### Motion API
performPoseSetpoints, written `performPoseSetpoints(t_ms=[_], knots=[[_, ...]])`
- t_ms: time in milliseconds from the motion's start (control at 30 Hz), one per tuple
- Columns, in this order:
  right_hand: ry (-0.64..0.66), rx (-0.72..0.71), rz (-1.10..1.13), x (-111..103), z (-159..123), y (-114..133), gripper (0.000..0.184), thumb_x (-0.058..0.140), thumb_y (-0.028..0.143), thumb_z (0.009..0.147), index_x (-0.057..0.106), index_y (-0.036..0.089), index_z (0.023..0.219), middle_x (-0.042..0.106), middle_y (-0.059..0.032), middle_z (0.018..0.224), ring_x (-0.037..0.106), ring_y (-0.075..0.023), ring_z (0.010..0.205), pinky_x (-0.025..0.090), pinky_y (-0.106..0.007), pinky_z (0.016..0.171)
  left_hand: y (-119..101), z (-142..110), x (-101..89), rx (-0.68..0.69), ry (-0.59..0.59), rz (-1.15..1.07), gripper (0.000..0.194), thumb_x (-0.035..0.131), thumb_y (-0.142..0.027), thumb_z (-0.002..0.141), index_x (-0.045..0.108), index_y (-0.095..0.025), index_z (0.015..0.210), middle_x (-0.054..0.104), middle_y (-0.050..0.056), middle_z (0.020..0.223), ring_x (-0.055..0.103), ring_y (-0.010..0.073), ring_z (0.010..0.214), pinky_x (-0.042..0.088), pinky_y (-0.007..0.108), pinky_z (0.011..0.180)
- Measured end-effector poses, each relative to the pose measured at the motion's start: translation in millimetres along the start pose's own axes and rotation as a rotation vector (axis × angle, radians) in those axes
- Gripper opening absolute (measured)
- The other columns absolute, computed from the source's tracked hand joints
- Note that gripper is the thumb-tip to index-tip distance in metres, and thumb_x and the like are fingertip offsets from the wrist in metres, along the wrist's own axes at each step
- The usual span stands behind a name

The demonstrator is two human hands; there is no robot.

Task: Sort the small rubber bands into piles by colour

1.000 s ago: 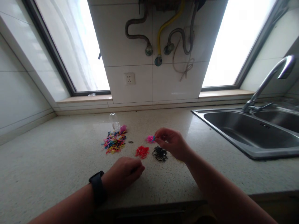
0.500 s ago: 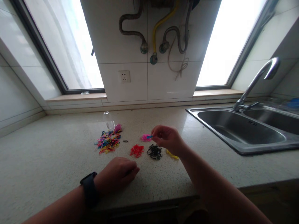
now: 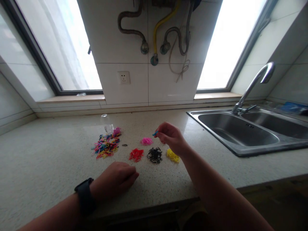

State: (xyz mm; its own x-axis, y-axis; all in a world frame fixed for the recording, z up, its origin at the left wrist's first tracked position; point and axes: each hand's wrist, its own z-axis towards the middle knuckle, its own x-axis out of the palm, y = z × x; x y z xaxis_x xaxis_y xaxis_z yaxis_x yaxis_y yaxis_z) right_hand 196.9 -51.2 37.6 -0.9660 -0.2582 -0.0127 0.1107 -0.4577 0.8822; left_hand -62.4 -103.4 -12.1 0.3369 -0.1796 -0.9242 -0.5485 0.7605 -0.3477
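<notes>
Between thumb and fingertips, my right hand pinches a small blue rubber band, held above the counter. Just left of it lies a little heap of pink rubber bands. Nearer to me are separate heaps of red rubber bands, black rubber bands and yellow rubber bands. My left hand rests on the counter with its fingers curled in, nothing seen in it. Beyond it spreads a mixed pile of coloured rubber bands, with one dark band lying apart on its right.
A clear plastic container lies behind the mixed pile. The steel sink with its tap is set into the counter on the right. Hoses and a socket are on the tiled wall.
My right hand has lifted slightly away from the pink heap with the blue rubber band, uncovering more of the yellow heap. The view has shifted a little to the right; my left hand stays resting.
</notes>
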Motion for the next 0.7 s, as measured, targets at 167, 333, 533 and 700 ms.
performPoseSetpoints(t_ms=[167, 333, 533, 700], knots=[[0.01, 0.015, -0.005, -1.1, 0.2, 0.3, 0.028, 0.07, 0.041, 0.079, 0.052, 0.021, 0.084, 0.065, -0.0003, 0.073, 0.05, -0.007, 0.056, 0.036, -0.022, 0.048, 0.7, 0.4, 1.2, 0.007, -0.003, 0.007, 0.035, 0.038, -0.031, 0.1, 0.051, -0.018, 0.07, 0.049, -0.001, 0.061, 0.041, 0.0114, 0.055, 0.027, 0.027, 0.056], [0.074, 0.013, 0.002, 2.3, -1.5, 0.3, 0.021, 0.071, 0.033, 0.079, 0.055, 0.019, 0.083, 0.063, 0.0003, 0.074, 0.053, -0.0075, 0.06, 0.04, -0.021, 0.052, 0.7, 1.5, -0.6, -0.031, 0.002, -0.018, 0.034, 0.039, -0.031, 0.1, 0.054, -0.017, 0.072, 0.052, -0.001, 0.062, 0.044, 0.0113, 0.056, 0.03, 0.026, 0.057], [0.257, 0.087, -0.125, 13.5, -8.4, -3.0, 0.018, 0.07, 0.029, 0.081, 0.057, 0.018, 0.084, 0.061, 0.0011, 0.071, 0.054, -0.009, 0.061, 0.043, -0.023, 0.055, 0.2, 0.3, -1.0, -0.193, -0.17, -0.244, 0.027, 0.044, -0.037, 0.099, 0.061, -0.017, 0.092, 0.054, -0.002, 0.067, 0.046, 0.0107, 0.059, 0.033, 0.024, 0.057], [0.451, 0.126, -0.193, 23.6, -12.3, -5.3, 0.013, 0.068, 0.025, 0.083, 0.059, 0.017, 0.085, 0.064, 0.0, 0.072, 0.05, -0.008, 0.057, 0.04, -0.021, 0.051, -0.2, 3.2, 4.7, -0.284, -0.261, -0.572, 0.034, 0.048, -0.043, 0.098, 0.061, -0.016, 0.113, 0.047, -0.006, 0.06, 0.042, 0.0093, 0.052, 0.034, 0.022, 0.052]])
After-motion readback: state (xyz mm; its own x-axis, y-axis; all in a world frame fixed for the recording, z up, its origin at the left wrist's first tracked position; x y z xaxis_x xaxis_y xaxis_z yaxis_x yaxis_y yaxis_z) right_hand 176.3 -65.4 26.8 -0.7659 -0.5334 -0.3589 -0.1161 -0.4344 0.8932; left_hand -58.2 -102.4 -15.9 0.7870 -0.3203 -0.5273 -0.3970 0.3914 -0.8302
